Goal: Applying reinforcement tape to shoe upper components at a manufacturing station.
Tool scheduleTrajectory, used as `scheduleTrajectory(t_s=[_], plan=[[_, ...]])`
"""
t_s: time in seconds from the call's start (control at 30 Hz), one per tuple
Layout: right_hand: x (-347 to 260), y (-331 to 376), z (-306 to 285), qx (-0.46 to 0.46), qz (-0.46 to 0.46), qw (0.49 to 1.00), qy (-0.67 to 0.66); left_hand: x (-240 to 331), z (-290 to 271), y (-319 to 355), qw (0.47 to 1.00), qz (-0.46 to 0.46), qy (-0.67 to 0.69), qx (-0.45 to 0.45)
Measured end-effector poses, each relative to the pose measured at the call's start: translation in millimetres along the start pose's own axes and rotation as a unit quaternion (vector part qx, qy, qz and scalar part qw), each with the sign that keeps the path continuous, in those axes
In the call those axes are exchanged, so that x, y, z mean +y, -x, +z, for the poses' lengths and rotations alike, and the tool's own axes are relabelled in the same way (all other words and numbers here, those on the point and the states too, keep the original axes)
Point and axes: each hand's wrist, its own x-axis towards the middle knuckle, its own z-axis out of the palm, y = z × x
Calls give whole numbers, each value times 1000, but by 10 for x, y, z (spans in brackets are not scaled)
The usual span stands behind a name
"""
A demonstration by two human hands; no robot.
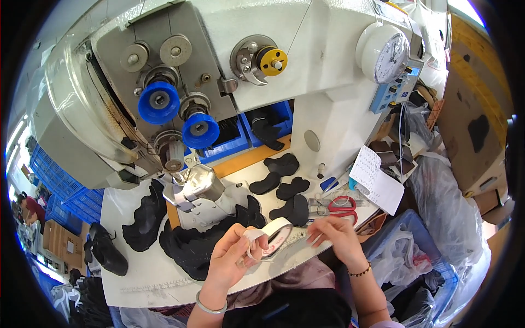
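Observation:
My left hand (227,257) grips a roll of white tape (273,226), with a loose, crumpled end of the tape by the thumb. To the right of the roll, my right hand (342,240) hangs with its fingers apart and nothing seen in them. Just beyond it lie red-handled scissors (343,204). Black padded pieces, perhaps shoe uppers (188,251), are heaped left of my left hand, against the metal arm of a sewing machine (199,188). Smaller black cut pieces (290,210) lie behind the tape roll.
The machine head (158,44) carries blue knobs (158,102) and overhangs the white table (131,279). Blue bins (227,145) stand behind. A paper sheet (377,180) lies at the right, beside a plastic-lined blue crate (445,273). A black shoe (106,249) is at the left edge.

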Motion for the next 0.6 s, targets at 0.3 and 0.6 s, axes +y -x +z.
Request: scheduleTrajectory(t_s=[0.3, 0.6], plan=[[-129, 109, -310, 144, -366, 678, 620, -83, -120, -81, 995, -55, -62, 48], [-177, 53, -315, 34, -351, 514, 782, -83, -223, -137, 996, -66, -33, 40]])
